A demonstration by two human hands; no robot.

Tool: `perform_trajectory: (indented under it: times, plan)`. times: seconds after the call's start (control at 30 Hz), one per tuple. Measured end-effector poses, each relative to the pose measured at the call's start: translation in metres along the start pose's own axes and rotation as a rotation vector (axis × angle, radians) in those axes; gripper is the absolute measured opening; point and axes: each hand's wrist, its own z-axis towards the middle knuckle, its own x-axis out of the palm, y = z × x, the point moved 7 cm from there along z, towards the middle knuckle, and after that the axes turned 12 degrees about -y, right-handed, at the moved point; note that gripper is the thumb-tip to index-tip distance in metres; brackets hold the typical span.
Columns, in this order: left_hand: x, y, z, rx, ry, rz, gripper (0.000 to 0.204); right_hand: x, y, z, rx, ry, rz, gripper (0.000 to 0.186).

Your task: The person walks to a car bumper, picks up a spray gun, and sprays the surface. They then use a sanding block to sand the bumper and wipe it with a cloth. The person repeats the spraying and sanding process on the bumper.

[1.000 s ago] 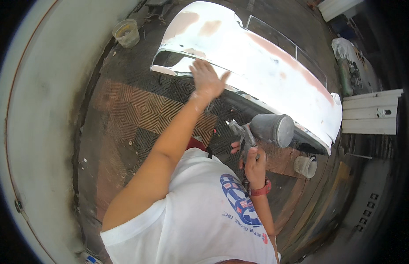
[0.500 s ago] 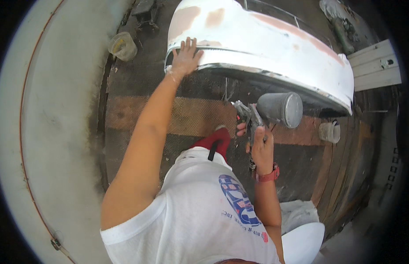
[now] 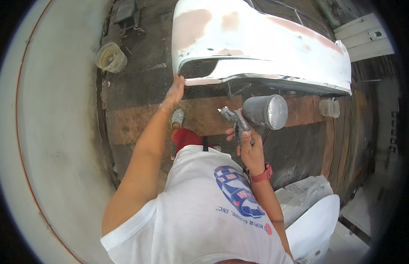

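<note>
A white car bumper [image 3: 275, 57] with pinkish-brown patches spans the upper middle of the view. At its lower left corner, my left hand [image 3: 173, 93] rests against the edge with the fingers stretched out. My right hand [image 3: 252, 152] is wrapped round the handle of a grey spray gun [image 3: 236, 121], below the bumper and apart from it. The gun carries a large grey paint cup [image 3: 268, 112] on its right, and its nozzle points up and to the left. Part of the handle is hidden by my fingers.
On the far left stands a translucent bucket [image 3: 112, 58], near a dark metal stand [image 3: 125, 13]. Another small bucket [image 3: 329, 108] sits to the right. A white ribbed panel [image 3: 365, 37] lies behind the bumper. White curved panels [image 3: 314, 224] are at lower right.
My left hand has slid from the bumper's top face down to its lower left corner. The bumper appears tilted further up. The spray gun has shifted slightly left, and a foot now shows.
</note>
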Motion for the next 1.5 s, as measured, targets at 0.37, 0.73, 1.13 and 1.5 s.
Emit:
perform_trajectory:
  times: [0.37, 0.73, 1.13, 1.5]
  plan:
    - [-0.045, -0.100, -0.044, 0.671, 0.063, 0.160, 0.061, 0.095, -0.014, 0.039, 0.153, -0.291, -0.013, 0.080]
    - [-0.024, -0.125, -0.048, 0.988, 0.321, 0.043, 0.082, 0.153, -0.008, 0.029, 0.221, -0.387, -0.107, 0.096]
    - [-0.041, 0.073, 0.005, 0.886, 0.702, 0.353, 0.087, 0.178, -0.024, 0.040, 0.308, -0.300, -0.139, 0.095]
    - [-0.008, -0.064, 0.075, 0.186, 0.168, -0.232, 0.085, 0.189, 0.001, 0.065, 0.219, -0.383, -0.107, 0.091]
